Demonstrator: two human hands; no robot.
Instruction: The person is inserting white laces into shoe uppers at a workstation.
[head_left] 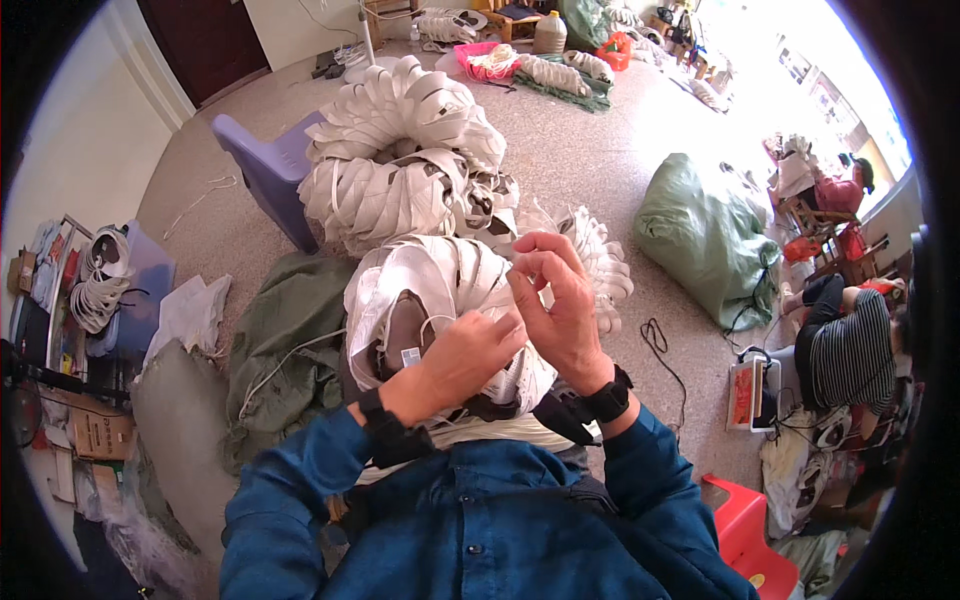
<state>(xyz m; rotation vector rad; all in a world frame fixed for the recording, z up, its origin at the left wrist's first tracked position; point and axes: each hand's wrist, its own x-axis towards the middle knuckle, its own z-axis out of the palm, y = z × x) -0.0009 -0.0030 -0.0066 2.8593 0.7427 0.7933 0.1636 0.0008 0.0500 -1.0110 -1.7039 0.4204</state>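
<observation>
On my lap rests a bundle of white shoe uppers (455, 262), nested one inside another, with a brown-grey lining and a small white label showing at its near left. My left hand (472, 357) lies over the bundle's front, fingers curled together with their tips pinched near the other hand; whatever they hold is hidden. Just right of it, my right hand (560, 305) is raised, thumb and fingers bent toward each other. Anything thin between those fingertips is too small to make out. Black bands circle both wrists.
More bundled uppers (380, 195) pile on a purple chair (262, 165) ahead. A dark green sack (290, 340) lies left, a large light green sack (690, 235) right. A red stool (745, 535) stands near right. Two people sit farther right, one in a striped top (850, 350).
</observation>
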